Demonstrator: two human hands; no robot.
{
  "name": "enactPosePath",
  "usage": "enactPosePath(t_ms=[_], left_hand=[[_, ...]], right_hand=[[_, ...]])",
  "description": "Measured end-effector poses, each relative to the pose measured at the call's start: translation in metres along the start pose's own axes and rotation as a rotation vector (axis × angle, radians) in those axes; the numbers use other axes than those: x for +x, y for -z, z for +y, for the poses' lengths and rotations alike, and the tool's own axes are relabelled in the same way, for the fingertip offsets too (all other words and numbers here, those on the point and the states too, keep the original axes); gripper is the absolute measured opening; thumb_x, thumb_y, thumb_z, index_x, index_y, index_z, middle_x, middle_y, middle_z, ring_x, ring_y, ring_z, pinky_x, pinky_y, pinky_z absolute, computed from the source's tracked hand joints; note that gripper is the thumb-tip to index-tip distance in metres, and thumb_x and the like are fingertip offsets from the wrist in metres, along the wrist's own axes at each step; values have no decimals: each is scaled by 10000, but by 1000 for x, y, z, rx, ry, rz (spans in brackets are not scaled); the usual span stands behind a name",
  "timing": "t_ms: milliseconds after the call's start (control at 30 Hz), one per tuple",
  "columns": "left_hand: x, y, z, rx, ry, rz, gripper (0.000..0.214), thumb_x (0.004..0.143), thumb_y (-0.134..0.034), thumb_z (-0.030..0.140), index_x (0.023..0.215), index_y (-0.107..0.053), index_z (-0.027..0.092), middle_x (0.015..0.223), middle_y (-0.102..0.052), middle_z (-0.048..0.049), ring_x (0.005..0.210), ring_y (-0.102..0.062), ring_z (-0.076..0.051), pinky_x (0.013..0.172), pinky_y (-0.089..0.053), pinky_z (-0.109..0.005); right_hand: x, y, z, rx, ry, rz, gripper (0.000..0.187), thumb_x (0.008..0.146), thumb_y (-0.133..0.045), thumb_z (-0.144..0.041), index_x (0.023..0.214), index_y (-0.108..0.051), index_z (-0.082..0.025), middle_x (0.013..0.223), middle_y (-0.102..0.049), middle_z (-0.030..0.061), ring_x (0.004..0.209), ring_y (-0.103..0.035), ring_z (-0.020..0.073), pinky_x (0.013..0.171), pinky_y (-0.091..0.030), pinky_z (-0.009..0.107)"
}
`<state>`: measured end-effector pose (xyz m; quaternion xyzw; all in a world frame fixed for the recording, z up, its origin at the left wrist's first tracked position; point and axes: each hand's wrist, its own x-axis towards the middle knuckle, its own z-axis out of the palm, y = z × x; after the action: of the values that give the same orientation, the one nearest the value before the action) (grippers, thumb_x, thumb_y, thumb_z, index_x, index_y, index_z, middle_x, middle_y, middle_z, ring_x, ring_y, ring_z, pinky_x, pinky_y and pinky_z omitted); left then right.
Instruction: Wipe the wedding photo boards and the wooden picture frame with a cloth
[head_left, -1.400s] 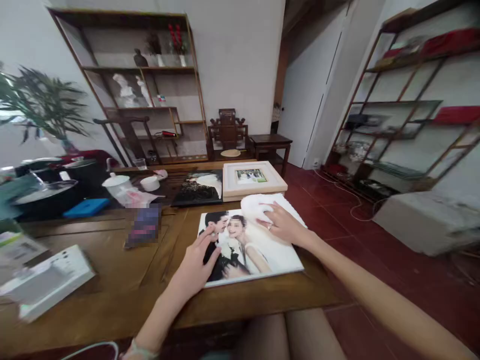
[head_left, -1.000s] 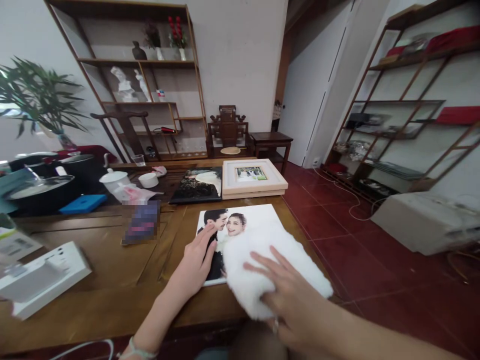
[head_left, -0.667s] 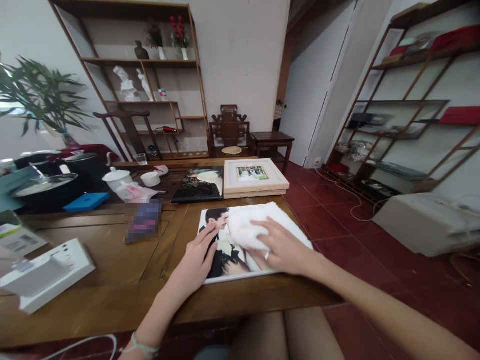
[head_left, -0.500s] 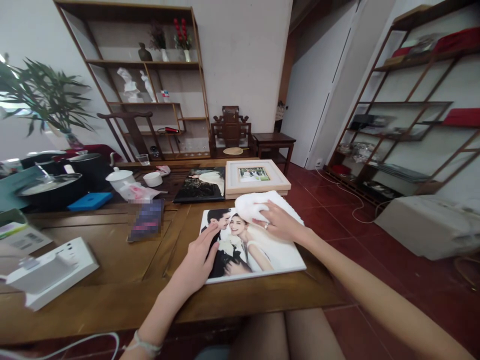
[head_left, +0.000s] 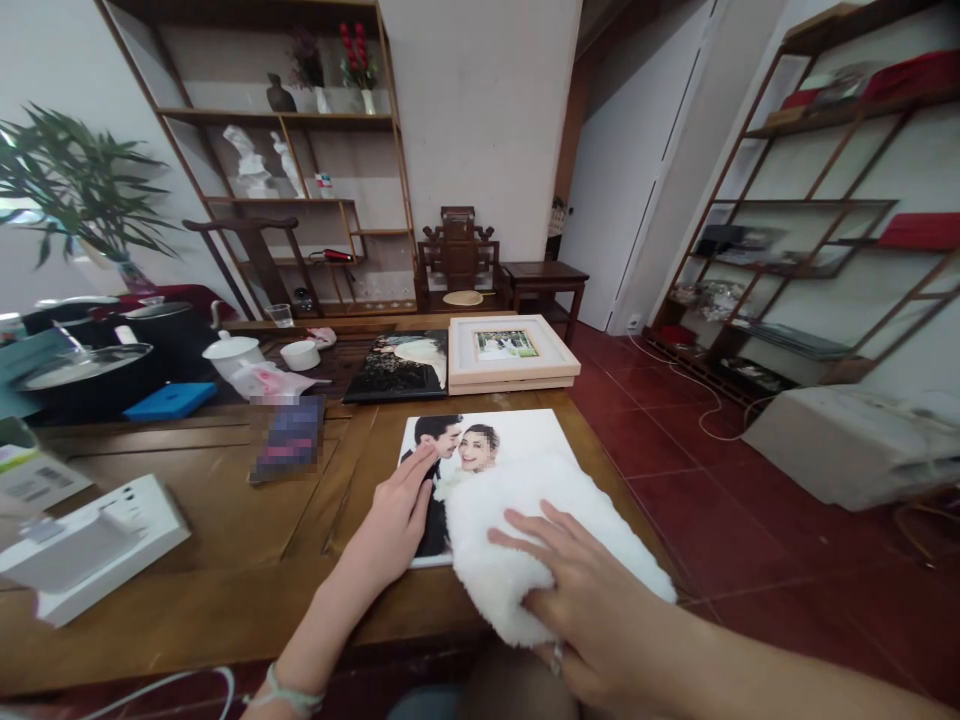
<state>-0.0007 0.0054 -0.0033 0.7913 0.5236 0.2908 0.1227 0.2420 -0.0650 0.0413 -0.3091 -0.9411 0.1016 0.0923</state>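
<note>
A wedding photo panel (head_left: 525,430) lies flat on the wooden table, showing a couple in black and white. My left hand (head_left: 394,510) rests on its left edge with the fingers stretched out. A fluffy white cloth (head_left: 510,510) covers the panel's lower right part and reaches past its front edge. My right hand (head_left: 577,590) grips this cloth, fingers spread on top and the thumb side tucked into a fold. The panel's lower right corner is hidden under the cloth.
Behind the panel are a dark photo panel (head_left: 401,365) and a pale wooden picture frame (head_left: 442,355) stack. A white power strip (head_left: 97,550), blue block (head_left: 171,400), white teapot (head_left: 232,350) and black pan (head_left: 90,375) stand leftward. The table (head_left: 262,610) ends at the right.
My right hand has drawn the white cloth from the panel's upper right toward its front edge, uncovering the top. My left hand stays on the left edge.
</note>
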Motion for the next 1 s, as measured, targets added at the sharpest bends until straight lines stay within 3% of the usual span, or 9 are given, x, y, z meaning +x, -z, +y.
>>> enactPosePath(t_ms=[133,233,467,533,633,733,833,900,1000], left_hand=[[-1,2,1,-2,-20,0,429,923,-299,247,1300,-471,137,1402,-456,-133,1318,-388,-224,1090,-310,-460],[-1,3,1,6,-15,-8,420,927,-304,246,1304,-471,164,1414,-445,-115,1323,-379,-215,1094,-302,-451],[0,3,-1,3,-23,-4,412,930,-318,249,1301,-483,180,1417,-446,-101,1307,-405,-212,1087,-320,-425],[0,2,-1,0,-12,6,412,928,-319,250,1296,-490,171,1409,-455,-107,1305,-408,-212,1088,-321,-420],[-1,1,-2,0,-2,13,415,928,-316,245,1302,-483,179,1413,-450,-102,1315,-392,-215,1092,-312,-431],[-1,-1,-2,1,0,7,419,927,-309,236,1306,-477,173,1419,-440,-108,1321,-382,-219,1090,-312,-444],[0,-1,-2,9,6,-7,426,934,-290,241,1312,-464,149,1420,-433,-127,1318,-387,-221,1082,-323,-445],[0,-1,-2,13,-1,-18,427,937,-285,245,1317,-458,153,1426,-426,-125,1318,-388,-217,1080,-327,-440],[0,1,-2,20,-4,-36,431,933,-287,247,1316,-461,156,1432,-419,-120,1323,-379,-218,1082,-326,-432]], right_hand=[[18,1,26,-11,-86,117,233,823,-544,-276,969,-679,-155,1352,-490,156,1296,-367,289,1088,-215,501],[41,4,57,-83,-172,226,288,890,-484,-322,969,-679,-125,1293,-526,199,1219,-447,295,1038,-298,471],[77,17,105,-177,-260,291,294,932,-442,-330,950,-662,-136,997,-644,140,967,-563,270,872,-412,403],[76,18,103,-174,-259,295,292,934,-438,-315,960,-659,-125,1002,-643,144,965,-560,270,870,-416,402],[61,12,79,-147,-229,270,285,924,-439,-296,941,-663,-120,1097,-624,163,1045,-534,282,918,-405,422],[32,2,39,-66,-182,210,251,880,-482,-283,940,-669,-127,1272,-538,190,1229,-421,317,1056,-252,524],[6,-6,5,41,-67,82,223,787,-573,-259,970,-667,-175,1380,-461,126,1317,-317,322,1099,-149,556],[-2,-7,-3,80,-8,45,259,754,-601,-264,997,-662,-195,1396,-449,98,1328,-301,320,1105,-140,555],[6,-5,11,81,-46,120,217,784,-575,-250,967,-668,-182,1338,-504,132,1305,-351,284,1104,-184,513]])
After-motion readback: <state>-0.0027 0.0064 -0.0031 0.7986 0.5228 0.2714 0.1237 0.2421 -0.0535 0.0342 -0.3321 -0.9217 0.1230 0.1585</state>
